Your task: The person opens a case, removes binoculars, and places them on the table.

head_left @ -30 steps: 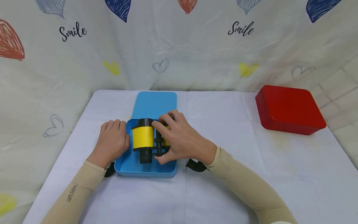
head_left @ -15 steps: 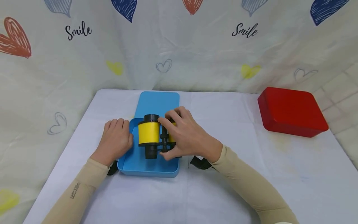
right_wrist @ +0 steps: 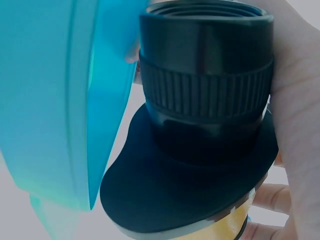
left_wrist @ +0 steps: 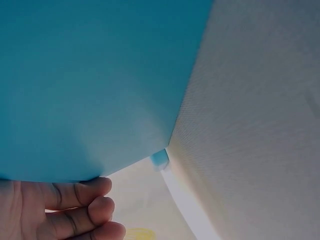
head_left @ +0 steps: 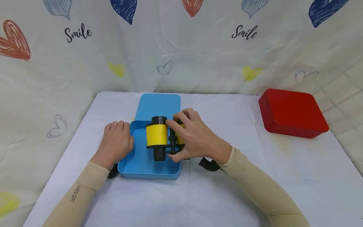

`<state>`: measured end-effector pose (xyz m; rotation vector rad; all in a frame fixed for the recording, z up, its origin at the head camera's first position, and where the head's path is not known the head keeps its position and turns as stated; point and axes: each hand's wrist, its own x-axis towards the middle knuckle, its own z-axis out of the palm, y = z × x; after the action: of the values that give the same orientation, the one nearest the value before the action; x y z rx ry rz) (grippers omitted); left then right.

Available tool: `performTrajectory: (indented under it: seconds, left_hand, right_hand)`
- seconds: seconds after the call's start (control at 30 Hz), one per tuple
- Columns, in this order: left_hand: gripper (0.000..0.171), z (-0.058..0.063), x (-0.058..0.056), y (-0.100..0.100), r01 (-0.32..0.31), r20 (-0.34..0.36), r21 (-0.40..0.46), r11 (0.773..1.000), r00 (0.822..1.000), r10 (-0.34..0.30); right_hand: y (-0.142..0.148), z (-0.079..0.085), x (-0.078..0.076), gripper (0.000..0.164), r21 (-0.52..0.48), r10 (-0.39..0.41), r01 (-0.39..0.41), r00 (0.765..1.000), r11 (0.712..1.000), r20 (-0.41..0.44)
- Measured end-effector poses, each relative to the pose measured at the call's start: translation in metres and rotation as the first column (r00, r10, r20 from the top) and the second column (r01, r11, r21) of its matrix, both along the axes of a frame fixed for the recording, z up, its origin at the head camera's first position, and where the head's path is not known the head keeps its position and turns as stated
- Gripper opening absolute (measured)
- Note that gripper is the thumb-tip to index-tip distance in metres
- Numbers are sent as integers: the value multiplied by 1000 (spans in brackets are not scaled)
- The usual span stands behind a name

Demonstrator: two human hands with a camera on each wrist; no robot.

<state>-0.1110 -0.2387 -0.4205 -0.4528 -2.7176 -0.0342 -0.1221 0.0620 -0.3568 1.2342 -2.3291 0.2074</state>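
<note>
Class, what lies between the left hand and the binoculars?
In the head view, between the left hand and the binoculars lies only the left part of the blue box.

Beige sleeves (head_left: 255,175) — dark lettering (head_left: 75,193) on left — black wrist straps (head_left: 209,165).

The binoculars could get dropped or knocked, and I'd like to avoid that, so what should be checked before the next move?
1. Right hand grips the binoculars: ok.
2. Left hand holds the left side of the blue box: ok.
3. Blue lid leaves the opening uncovered: ok.
4. Binoculars clear of the right rim: cannot tell; they hide part of it.
5. Red box stands apart from both hands: ok.
</note>
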Motion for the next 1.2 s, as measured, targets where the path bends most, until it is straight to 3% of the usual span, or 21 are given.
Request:
performTrajectory:
  seconds: [0.3,0.6,1.2]
  left_hand:
    - [17,3,0,0,-17,47,8,1000,999,17]
    - [15,2,1,0,14,-4,48,999,1000,-14]
    - [17,3,1,1,15,18,44,999,1000,-16]
  right_hand:
    - [14,0,-1,97,-18,3,-4,1000,1000,-21]
    - [28,0,1,100,-23,-5,4,1000,1000,-22]
    - [58,-5,5,101,-46,-28,27,1000,999,-3]
